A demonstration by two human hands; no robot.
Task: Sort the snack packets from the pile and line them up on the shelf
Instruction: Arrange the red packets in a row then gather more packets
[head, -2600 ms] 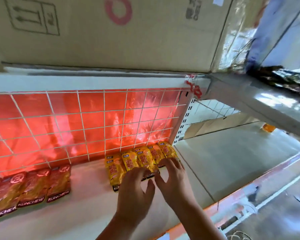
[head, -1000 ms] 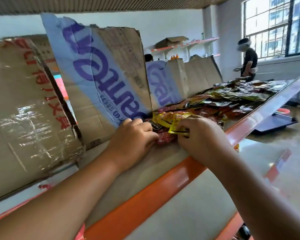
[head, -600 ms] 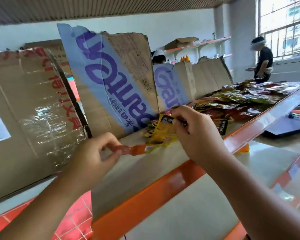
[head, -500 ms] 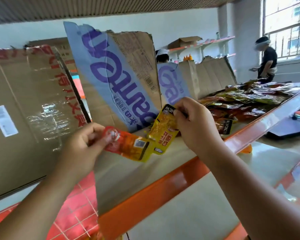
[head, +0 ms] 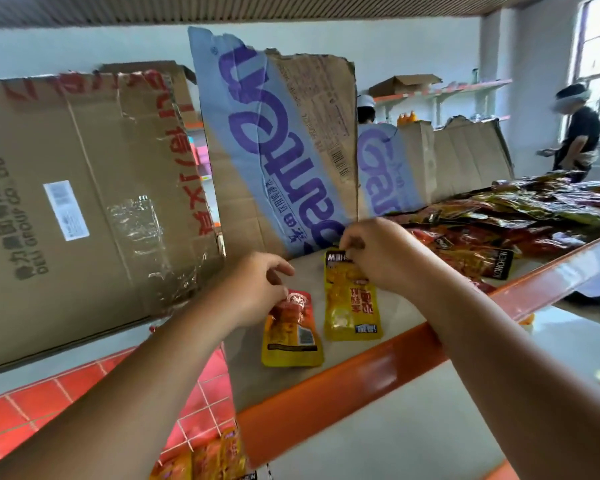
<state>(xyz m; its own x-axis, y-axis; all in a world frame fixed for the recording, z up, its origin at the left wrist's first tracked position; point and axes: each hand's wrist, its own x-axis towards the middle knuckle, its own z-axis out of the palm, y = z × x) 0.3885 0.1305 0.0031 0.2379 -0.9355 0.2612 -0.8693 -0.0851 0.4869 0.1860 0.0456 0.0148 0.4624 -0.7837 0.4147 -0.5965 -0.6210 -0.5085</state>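
The yellow packet (head: 352, 303) and the red-and-yellow packet (head: 291, 332) lie side by side on the shelf (head: 406, 308), close but not touching. Their long axes run from the cardboard (head: 281, 140) at the back toward the orange front edge. Each trails from my fingers toward me, so I hold both by their far ends.

My right hand (head: 385, 258) pinches the yellow one at its black top band, fingers (head: 352, 242) narrowed and curled over it. My left hand (head: 253, 292) pinches the red top of the other, fingers (head: 278, 268) bent in close. The rest of the pile (head: 520, 216) lies further along the shelf to my right, nearer my right hand.

I judge that these two differ in kind, so each hand carries its own packet to its own row. More yellow packets (head: 201, 459) show on the level below.
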